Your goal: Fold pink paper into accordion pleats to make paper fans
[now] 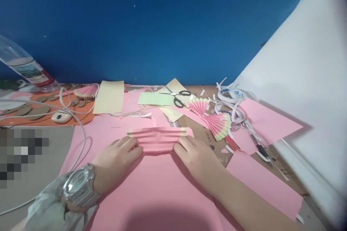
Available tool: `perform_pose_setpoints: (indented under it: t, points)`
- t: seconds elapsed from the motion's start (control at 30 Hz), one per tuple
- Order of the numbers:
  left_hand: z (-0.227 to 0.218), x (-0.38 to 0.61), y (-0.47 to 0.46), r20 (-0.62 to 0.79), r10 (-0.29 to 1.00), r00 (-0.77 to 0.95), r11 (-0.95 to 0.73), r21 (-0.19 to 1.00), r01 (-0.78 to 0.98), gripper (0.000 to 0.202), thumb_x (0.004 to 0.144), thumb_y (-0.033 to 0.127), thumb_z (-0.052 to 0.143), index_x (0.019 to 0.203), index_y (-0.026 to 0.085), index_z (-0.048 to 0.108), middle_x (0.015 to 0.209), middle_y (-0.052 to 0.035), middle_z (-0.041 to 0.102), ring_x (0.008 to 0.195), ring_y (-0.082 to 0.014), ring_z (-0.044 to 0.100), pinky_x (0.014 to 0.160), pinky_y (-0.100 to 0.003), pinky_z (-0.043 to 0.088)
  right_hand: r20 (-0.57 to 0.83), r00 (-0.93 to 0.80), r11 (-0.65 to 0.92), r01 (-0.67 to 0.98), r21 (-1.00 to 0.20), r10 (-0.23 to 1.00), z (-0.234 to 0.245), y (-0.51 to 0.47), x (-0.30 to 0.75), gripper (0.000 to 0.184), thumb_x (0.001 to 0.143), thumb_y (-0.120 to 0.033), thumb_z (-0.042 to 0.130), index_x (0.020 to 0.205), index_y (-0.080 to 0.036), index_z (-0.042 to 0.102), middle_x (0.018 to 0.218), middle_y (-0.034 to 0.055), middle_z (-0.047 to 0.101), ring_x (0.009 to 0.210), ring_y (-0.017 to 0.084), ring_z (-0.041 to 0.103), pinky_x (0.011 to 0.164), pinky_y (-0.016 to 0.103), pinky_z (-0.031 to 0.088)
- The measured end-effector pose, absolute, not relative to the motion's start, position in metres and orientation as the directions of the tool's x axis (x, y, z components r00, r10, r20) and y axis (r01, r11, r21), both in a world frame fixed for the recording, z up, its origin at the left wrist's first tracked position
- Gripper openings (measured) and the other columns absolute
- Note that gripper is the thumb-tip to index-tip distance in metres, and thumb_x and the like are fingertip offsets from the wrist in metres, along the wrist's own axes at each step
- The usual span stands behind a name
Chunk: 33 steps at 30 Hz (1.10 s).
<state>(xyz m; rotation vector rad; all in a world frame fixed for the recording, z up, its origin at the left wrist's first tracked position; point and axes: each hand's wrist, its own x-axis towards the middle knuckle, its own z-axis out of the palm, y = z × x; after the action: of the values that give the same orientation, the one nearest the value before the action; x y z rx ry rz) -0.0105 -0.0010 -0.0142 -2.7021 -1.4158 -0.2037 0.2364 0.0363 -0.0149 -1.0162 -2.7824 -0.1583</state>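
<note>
A pink sheet with pale green edges, folded into accordion pleats (158,138), lies on a large pink paper sheet (151,191) in front of me. My left hand (115,160), with a silver watch on the wrist, presses its fingertips on the left end of the nearest pleat. My right hand (193,157) presses on the right end of the same fold. Both hands have their fingers bent and pinched on the paper's front edge.
Two finished pink fans (214,119) lie to the right, with black-handled scissors (179,98) behind them. Yellow and green papers (110,96), white paper strips (230,104), a pen (257,146), a white cable (81,140), a plastic bottle (25,66) and brown discs (35,110) surround them.
</note>
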Motion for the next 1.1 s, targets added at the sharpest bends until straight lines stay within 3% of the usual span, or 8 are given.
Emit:
perform_pose_setpoints:
  t: [0.1, 0.33, 0.5, 0.7, 0.8, 0.93, 1.1]
  points:
    - [-0.016, -0.016, 0.002, 0.189, 0.837, 0.513, -0.525, 0.018, 0.851, 0.017, 0.089, 0.017, 0.042, 0.087, 0.019, 0.059, 0.084, -0.0049, 0.057, 0.078, -0.0199, 0.053, 0.069, -0.035, 0.045, 0.208, -0.734, 0.749, 0.662, 0.01, 0.646, -0.017, 0.045, 0.243, 0.02, 0.076, 0.002, 0.045, 0.082, -0.014, 0.057, 0.084, 0.0061, 0.056, 0.075, 0.02, 0.048, 0.065, 0.031, 0.034]
    - [-0.018, -0.022, 0.009, 0.187, 0.935, 0.302, -0.345, 0.282, 0.895, 0.022, 0.091, 0.029, 0.042, 0.08, 0.018, 0.057, 0.079, -0.0027, 0.053, 0.075, -0.0171, 0.052, 0.071, -0.033, 0.044, 0.219, -0.636, 0.671, 0.722, -0.168, 0.74, -0.022, 0.056, 0.247, 0.014, 0.085, -0.005, 0.046, 0.088, -0.015, 0.056, 0.091, 0.0055, 0.058, 0.082, 0.019, 0.048, 0.074, 0.031, 0.036]
    - [-0.018, -0.025, 0.012, 0.195, 0.94, 0.281, -0.334, 0.342, 0.878, 0.022, 0.091, 0.03, 0.042, 0.077, 0.017, 0.055, 0.078, -0.0021, 0.053, 0.074, -0.0172, 0.051, 0.072, -0.034, 0.042, 0.275, -0.627, 0.68, 0.709, -0.187, 0.729, -0.023, 0.057, 0.248, 0.014, 0.09, -0.013, 0.043, 0.088, -0.016, 0.057, 0.089, 0.0061, 0.057, 0.085, 0.02, 0.048, 0.079, 0.034, 0.035]
    - [-0.015, -0.02, 0.008, 0.258, 0.869, 0.423, -0.486, 0.275, 0.83, 0.012, 0.088, 0.026, 0.049, 0.09, 0.02, 0.059, 0.088, -0.0033, 0.06, 0.085, -0.0189, 0.051, 0.079, -0.036, 0.039, 0.361, -0.703, 0.771, 0.632, -0.078, 0.613, -0.022, 0.053, 0.246, 0.02, 0.087, -0.006, 0.04, 0.089, -0.015, 0.058, 0.091, 0.0073, 0.059, 0.088, 0.02, 0.048, 0.084, 0.036, 0.034]
    - [-0.014, -0.013, 0.003, 0.281, 0.832, 0.479, -0.532, 0.154, 0.833, 0.011, 0.087, 0.023, 0.051, 0.092, 0.023, 0.06, 0.091, -0.0021, 0.063, 0.087, -0.0198, 0.052, 0.078, -0.037, 0.036, 0.361, -0.784, 0.843, 0.539, -0.008, 0.505, -0.021, 0.049, 0.243, 0.021, 0.087, -0.006, 0.041, 0.091, -0.015, 0.059, 0.092, 0.0079, 0.059, 0.09, 0.02, 0.048, 0.087, 0.037, 0.034]
    - [-0.013, -0.003, -0.002, 0.373, 0.782, 0.499, -0.532, -0.015, 0.847, 0.013, 0.086, 0.018, 0.05, 0.09, 0.024, 0.061, 0.09, -0.0004, 0.066, 0.085, -0.0219, 0.053, 0.073, -0.038, 0.034, 0.334, -0.834, 0.877, 0.479, 0.041, 0.44, -0.02, 0.042, 0.238, 0.019, 0.086, -0.006, 0.042, 0.08, -0.016, 0.058, 0.087, 0.0072, 0.058, 0.084, 0.019, 0.048, 0.078, 0.033, 0.038]
    - [-0.014, 0.005, -0.007, 0.368, 0.757, 0.541, -0.572, -0.027, 0.82, 0.014, 0.084, 0.014, 0.052, 0.093, 0.021, 0.06, 0.095, -0.0021, 0.066, 0.088, -0.0228, 0.054, 0.076, -0.039, 0.037, 0.227, -0.876, 0.897, 0.442, 0.025, 0.426, -0.021, 0.032, 0.23, 0.014, 0.084, -0.007, 0.047, 0.081, -0.016, 0.058, 0.082, 0.0055, 0.056, 0.076, 0.018, 0.046, 0.07, 0.031, 0.039]
